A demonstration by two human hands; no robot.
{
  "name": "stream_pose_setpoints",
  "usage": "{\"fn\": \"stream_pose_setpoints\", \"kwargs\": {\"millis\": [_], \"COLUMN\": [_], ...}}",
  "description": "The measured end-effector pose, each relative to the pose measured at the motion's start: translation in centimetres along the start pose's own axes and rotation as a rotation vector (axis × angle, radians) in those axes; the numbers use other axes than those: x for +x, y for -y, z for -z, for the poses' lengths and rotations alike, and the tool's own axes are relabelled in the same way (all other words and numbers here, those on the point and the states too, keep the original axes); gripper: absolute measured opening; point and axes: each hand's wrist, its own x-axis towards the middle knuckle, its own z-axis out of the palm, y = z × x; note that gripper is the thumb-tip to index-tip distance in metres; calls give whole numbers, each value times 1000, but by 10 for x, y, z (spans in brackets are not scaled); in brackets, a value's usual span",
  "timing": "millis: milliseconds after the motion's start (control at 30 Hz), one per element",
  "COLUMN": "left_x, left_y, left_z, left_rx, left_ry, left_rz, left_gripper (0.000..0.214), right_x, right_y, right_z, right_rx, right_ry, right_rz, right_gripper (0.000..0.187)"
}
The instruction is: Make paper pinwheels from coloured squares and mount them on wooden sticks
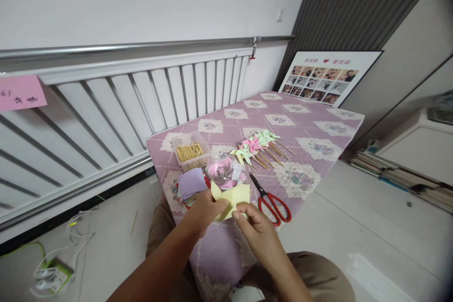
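Observation:
A pale yellow sheet of paper [235, 194], partly folded with its corners curling up, is held above the table's near end. My left hand [205, 210] pinches its left side, thumb pressed on the paper. On the lower right side, my right hand [255, 226] grips it between thumb and fingers. Just right of the paper lie scissors with red handles [271, 200], blades slightly apart. Beyond the hands sits a clear tub of small metal pins [222, 173]. To the left is a stack of coloured paper squares [192, 182], purple on top.
A plastic box of thin wooden sticks [191, 152] stands at the table's left edge. Several finished paper pinwheels [253, 144] on sticks lie farther back. The patterned tablecloth [219, 245] covers the table. A white radiator [170, 89] runs along the left; a photo board [323, 78] leans behind.

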Motion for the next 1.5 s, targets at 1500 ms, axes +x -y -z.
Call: {"fn": "stream_pose_setpoints", "kwargs": {"millis": [1500], "left_x": [3], "left_y": [22], "left_z": [-5], "left_rx": [84], "left_ry": [-63], "left_rz": [-148], "left_gripper": [14], "right_x": [8], "right_y": [11], "right_z": [-8], "right_rx": [-170], "right_ry": [-201], "right_rz": [2], "right_gripper": [23]}}
